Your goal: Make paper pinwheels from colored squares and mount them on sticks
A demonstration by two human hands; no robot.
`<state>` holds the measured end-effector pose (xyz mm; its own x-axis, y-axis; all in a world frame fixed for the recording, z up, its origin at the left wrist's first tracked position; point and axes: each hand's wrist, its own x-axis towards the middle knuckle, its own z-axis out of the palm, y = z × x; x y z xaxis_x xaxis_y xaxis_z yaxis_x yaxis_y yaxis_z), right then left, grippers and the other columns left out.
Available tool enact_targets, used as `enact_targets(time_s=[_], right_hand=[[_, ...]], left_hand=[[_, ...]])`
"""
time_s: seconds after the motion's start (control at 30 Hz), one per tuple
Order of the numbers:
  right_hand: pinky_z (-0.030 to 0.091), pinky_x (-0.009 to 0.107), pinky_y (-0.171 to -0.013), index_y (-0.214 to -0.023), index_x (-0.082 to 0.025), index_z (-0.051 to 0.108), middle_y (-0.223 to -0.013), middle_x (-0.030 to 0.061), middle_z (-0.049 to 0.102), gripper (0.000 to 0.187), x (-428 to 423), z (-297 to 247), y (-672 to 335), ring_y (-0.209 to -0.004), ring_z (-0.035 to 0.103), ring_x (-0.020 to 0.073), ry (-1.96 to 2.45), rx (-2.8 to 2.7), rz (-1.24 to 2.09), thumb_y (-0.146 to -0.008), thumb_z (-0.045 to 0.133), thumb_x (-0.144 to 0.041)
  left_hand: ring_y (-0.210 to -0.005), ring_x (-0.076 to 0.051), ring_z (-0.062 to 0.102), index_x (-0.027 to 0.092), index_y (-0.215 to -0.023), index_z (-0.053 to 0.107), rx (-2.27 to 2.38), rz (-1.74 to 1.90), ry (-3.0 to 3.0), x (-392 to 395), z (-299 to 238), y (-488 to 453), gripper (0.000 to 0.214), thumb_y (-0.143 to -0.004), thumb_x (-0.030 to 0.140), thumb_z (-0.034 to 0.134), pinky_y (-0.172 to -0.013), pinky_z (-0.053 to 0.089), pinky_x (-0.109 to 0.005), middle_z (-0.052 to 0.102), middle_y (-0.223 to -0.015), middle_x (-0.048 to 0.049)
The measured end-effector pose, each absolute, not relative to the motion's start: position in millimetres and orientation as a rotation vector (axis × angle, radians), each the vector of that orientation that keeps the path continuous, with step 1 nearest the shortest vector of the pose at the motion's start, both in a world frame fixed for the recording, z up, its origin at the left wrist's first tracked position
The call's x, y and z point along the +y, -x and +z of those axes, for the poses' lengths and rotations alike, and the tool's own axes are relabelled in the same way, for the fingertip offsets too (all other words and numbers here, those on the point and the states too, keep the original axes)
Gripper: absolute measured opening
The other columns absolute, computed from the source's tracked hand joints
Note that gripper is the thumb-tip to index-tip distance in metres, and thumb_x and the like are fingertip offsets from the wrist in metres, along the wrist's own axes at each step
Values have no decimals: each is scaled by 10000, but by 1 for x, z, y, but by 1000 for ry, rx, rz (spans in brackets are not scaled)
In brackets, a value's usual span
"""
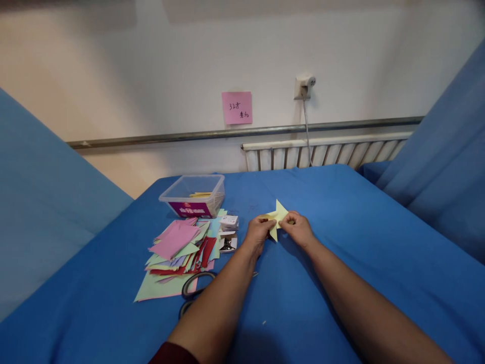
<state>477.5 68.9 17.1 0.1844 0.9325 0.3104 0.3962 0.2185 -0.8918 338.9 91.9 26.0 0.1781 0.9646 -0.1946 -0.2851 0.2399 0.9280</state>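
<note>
Both my hands meet over the blue table (341, 237) and pinch a folded pale yellow paper piece (279, 214) with pointed corners. My left hand (258, 233) grips its left side with closed fingers. Closed on the right side of the paper is my right hand (300, 228). The paper sticks up between the fingertips, just above the cloth.
A pile of coloured paper sheets (178, 250) lies to the left, with black-handled scissors (197, 286) at its near edge. A clear plastic box (194, 195) stands behind it. A small stapler or clip item (228, 237) rests beside the pile. Blue partitions flank both sides.
</note>
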Motion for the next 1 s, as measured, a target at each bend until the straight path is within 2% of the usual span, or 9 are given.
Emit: enact_targets(time_s=[0.4, 1.0], right_hand=[[418, 281, -732, -565, -201, 569, -719, 13, 607, 195, 68, 18, -477, -714, 572, 164, 1391, -1406, 620, -685, 601, -352], [423, 267, -650, -572, -196, 560, -668, 3, 585, 232, 66, 18, -475, -645, 542, 147, 1411, -1376, 707, -688, 606, -391]], left_hand=[[-527, -120, 559, 114, -719, 683, 987, 1076, -902, 92, 25, -339, 237, -507, 177, 769, -518, 409, -235, 663, -652, -47], [-538, -128, 569, 111, -715, 669, 1029, 1096, -961, 89, 30, -340, 199, -531, 165, 722, -531, 421, -238, 659, -641, -41]])
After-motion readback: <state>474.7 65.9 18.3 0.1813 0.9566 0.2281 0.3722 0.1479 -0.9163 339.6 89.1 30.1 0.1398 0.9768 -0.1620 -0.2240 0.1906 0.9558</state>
